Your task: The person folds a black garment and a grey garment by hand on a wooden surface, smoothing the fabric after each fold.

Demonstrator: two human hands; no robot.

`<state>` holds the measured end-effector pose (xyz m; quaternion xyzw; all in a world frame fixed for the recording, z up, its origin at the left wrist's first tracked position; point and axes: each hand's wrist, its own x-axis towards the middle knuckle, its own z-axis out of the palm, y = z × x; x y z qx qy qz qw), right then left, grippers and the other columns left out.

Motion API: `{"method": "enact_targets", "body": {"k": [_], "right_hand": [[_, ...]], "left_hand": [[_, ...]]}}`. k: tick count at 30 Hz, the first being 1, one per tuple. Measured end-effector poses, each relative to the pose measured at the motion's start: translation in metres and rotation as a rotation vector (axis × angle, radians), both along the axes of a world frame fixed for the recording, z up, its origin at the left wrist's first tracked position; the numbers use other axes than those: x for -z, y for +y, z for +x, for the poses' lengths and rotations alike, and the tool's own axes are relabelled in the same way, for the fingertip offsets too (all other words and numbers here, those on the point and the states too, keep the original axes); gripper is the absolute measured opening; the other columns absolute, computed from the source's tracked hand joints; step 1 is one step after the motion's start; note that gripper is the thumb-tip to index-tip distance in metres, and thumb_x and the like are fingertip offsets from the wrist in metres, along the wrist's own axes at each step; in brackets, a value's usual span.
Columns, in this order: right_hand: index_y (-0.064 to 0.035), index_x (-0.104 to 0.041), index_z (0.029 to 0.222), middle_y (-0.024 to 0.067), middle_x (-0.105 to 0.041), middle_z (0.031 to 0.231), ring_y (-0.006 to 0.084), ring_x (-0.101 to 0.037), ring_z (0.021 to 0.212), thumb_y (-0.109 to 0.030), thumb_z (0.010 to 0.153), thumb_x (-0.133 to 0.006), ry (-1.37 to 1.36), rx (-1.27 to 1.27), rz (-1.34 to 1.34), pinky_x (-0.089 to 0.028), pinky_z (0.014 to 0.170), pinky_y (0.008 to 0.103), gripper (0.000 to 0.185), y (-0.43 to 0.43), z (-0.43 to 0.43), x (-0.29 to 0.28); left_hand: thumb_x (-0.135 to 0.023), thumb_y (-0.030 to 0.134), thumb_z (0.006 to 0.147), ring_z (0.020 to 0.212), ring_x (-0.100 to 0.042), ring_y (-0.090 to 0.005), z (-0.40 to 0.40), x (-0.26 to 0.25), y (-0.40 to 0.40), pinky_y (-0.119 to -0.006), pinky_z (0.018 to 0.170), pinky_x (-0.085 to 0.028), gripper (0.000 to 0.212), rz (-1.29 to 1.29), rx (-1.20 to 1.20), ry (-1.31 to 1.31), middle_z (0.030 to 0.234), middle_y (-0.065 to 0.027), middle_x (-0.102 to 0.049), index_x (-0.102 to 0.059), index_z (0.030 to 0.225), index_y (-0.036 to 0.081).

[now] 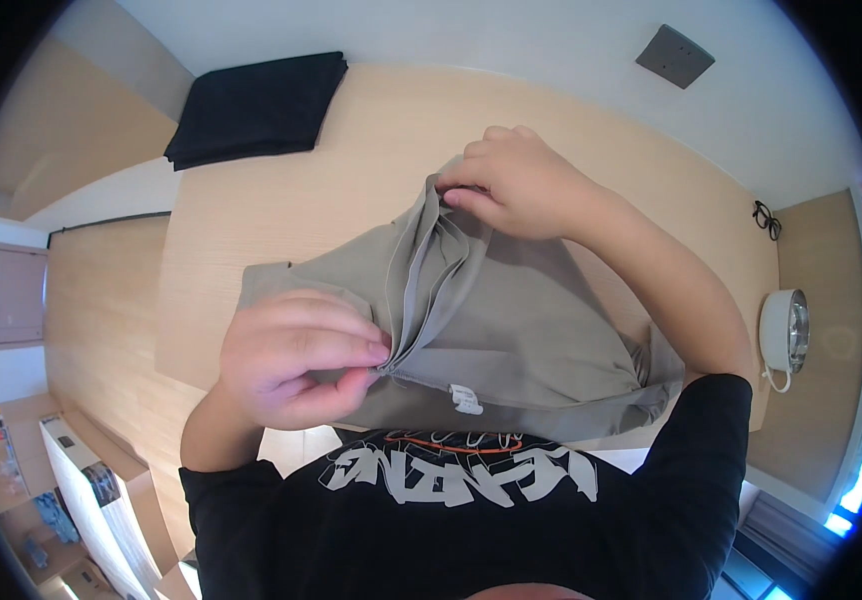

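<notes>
A grey-brown cloth garment (528, 300) is spread over the wooden table in front of me, its near edge close to my body. My left hand (303, 360) pinches a gathered, seamed edge of it between thumb and fingertips. Farther away, my right hand (513, 180) grips the upper end of the same gathered folds. Between the two hands the layers stand up as a bunch of pleats. A small white label (466, 399) bearing writing shows on the inner seam near me. What kind of garment it is cannot be told.
A folded black cloth (258, 109) lies at the far left of the wooden table (251, 202). On the right are black-framed glasses (766, 220) and a white pot with a metal inside (780, 330). A grey socket plate (675, 57) is on the wall behind.
</notes>
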<state>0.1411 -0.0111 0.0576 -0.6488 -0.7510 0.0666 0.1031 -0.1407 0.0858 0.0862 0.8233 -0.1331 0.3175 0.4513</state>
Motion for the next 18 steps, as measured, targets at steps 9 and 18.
{"method": "enact_targets", "body": {"k": [9, 18], "right_hand": [[-0.0068, -0.063, 0.118, 0.0128, -0.070, 0.084, 0.0347, -0.066, 0.076, -0.030, 0.080, -0.074, 0.395, 0.209, -0.325, -0.053, 0.069, 0.0416, 0.046, 0.008, -0.043, -0.013], [-0.0053, -0.044, 0.129, 0.0199, -0.069, 0.088, 0.0390, -0.067, 0.085, -0.013, 0.076, -0.066, -0.079, 0.520, -0.361, -0.053, 0.072, 0.0485, 0.058, 0.025, -0.049, -0.011]], "left_hand": [[-0.074, -0.006, 0.065, 0.069, -0.069, -0.0242, -0.011, 0.014, 0.001, -0.032, 0.062, -0.055, 0.025, -0.025, -0.086, 0.014, 0.083, -0.0127, -0.070, -0.071, 0.089, 0.001], [-0.076, -0.006, 0.064, 0.069, -0.068, -0.0238, -0.024, 0.023, -0.010, -0.032, 0.062, -0.055, 0.026, -0.057, -0.127, -0.007, 0.084, -0.0109, -0.070, -0.071, 0.088, 0.001]]}}
